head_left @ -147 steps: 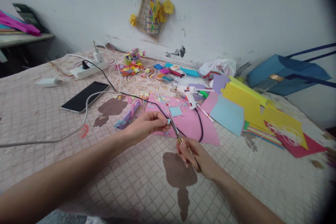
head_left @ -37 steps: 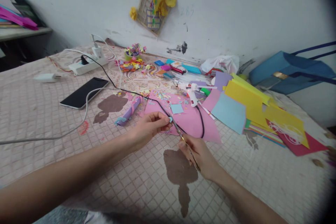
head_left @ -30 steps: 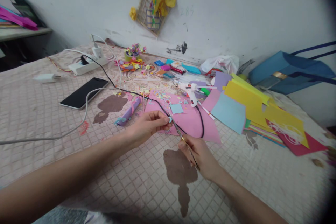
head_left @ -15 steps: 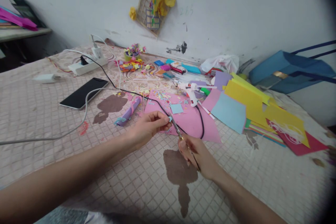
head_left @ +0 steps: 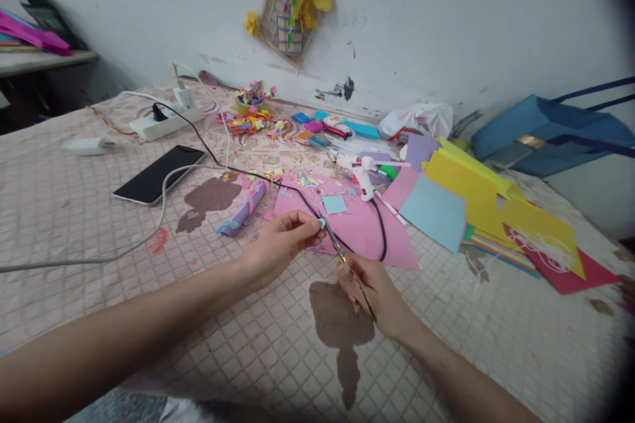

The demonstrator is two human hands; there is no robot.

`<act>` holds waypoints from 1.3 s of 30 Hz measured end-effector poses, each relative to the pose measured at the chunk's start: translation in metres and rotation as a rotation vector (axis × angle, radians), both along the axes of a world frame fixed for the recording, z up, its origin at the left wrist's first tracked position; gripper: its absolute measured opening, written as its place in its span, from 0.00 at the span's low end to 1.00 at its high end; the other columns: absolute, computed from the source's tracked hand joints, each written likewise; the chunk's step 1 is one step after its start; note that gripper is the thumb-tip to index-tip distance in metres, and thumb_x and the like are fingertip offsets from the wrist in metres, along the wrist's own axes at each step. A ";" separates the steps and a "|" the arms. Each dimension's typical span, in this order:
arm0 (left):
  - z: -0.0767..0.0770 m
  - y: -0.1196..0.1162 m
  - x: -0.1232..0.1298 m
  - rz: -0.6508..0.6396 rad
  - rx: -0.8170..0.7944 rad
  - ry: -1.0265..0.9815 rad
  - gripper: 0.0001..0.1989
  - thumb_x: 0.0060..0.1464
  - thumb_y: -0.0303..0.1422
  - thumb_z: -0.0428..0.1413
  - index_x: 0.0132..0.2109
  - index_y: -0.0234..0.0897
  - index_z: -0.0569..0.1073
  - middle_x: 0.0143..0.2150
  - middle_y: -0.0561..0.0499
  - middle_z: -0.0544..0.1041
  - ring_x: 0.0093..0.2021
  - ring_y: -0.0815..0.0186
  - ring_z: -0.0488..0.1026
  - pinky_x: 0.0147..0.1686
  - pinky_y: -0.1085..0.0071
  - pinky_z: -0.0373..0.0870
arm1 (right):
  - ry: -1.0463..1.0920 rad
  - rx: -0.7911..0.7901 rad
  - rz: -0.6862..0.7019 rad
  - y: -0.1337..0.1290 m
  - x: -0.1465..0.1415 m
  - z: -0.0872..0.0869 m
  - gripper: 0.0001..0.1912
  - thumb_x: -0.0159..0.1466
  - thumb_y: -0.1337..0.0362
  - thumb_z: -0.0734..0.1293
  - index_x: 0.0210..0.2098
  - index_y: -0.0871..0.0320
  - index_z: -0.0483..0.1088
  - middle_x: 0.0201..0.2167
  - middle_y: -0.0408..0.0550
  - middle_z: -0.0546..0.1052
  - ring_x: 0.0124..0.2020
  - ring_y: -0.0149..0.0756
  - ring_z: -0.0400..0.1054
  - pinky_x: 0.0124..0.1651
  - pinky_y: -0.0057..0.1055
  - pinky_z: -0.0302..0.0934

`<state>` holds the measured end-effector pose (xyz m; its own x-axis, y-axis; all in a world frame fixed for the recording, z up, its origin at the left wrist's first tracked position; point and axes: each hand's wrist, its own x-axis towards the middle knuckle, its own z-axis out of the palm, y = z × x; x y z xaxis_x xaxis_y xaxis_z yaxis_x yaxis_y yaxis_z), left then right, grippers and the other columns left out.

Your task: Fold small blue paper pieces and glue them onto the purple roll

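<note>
Between thumb and finger, my left hand (head_left: 290, 234) pinches a small piece of light blue paper (head_left: 322, 223). My right hand (head_left: 370, 284) is wrapped round the handles of a pair of scissors (head_left: 335, 242), whose blades point up and left and meet the edge of that piece. Below both hands and beyond them lies a pink paper sheet (head_left: 397, 244). On it rest a light blue paper square (head_left: 335, 204) and tiny scraps. A white glue gun (head_left: 364, 182) lies at the sheet's far edge, its black cord looping down behind the scissors.
To the left are a purple paper roll (head_left: 243, 210), a dark-screened phone (head_left: 159, 175) and a power strip (head_left: 166, 124) with cables running across the cloth. Yellow paper sheets (head_left: 459, 188) and a blue bag (head_left: 546, 135) are on the right. A cup of paper bits (head_left: 251, 99) stands by the wall.
Both hands have stayed almost in place. The scissor blades remain at the light blue piece, with only a slight shift in its angle.
</note>
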<state>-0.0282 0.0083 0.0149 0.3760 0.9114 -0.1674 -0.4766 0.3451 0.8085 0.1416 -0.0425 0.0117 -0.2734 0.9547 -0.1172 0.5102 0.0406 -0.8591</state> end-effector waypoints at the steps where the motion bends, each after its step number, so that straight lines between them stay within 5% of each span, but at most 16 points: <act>1: 0.000 0.000 0.000 0.002 -0.002 -0.001 0.08 0.47 0.29 0.61 0.27 0.32 0.69 0.26 0.52 0.72 0.29 0.72 0.68 0.33 0.73 0.62 | -0.005 0.002 -0.006 0.000 0.000 0.001 0.25 0.61 0.41 0.54 0.21 0.56 0.54 0.14 0.37 0.58 0.16 0.27 0.53 0.19 0.25 0.48; 9: -0.001 -0.002 0.000 0.015 -0.025 -0.020 0.07 0.47 0.29 0.61 0.28 0.32 0.70 0.28 0.52 0.73 0.31 0.71 0.69 0.35 0.73 0.63 | -0.002 -0.002 0.036 0.000 -0.002 0.005 0.25 0.60 0.41 0.55 0.21 0.56 0.54 0.15 0.37 0.57 0.18 0.27 0.53 0.20 0.25 0.48; 20: 0.000 -0.007 0.011 0.104 -0.051 -0.068 0.07 0.47 0.30 0.61 0.27 0.32 0.70 0.27 0.54 0.71 0.30 0.73 0.67 0.33 0.75 0.63 | 0.071 0.006 0.012 -0.001 -0.003 -0.009 0.26 0.61 0.40 0.52 0.22 0.56 0.53 0.17 0.38 0.57 0.18 0.27 0.52 0.21 0.26 0.48; 39: -0.001 -0.006 0.008 0.071 -0.031 -0.064 0.06 0.48 0.27 0.59 0.27 0.31 0.69 0.28 0.52 0.71 0.30 0.72 0.68 0.36 0.73 0.63 | -0.005 0.005 -0.012 0.001 0.001 0.006 0.23 0.61 0.45 0.56 0.21 0.56 0.55 0.15 0.37 0.57 0.16 0.26 0.52 0.18 0.24 0.48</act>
<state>-0.0200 0.0020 0.0143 0.3215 0.9308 -0.1736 -0.5511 0.3330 0.7651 0.1430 -0.0413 0.0174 -0.2610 0.9587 -0.1134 0.5148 0.0388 -0.8564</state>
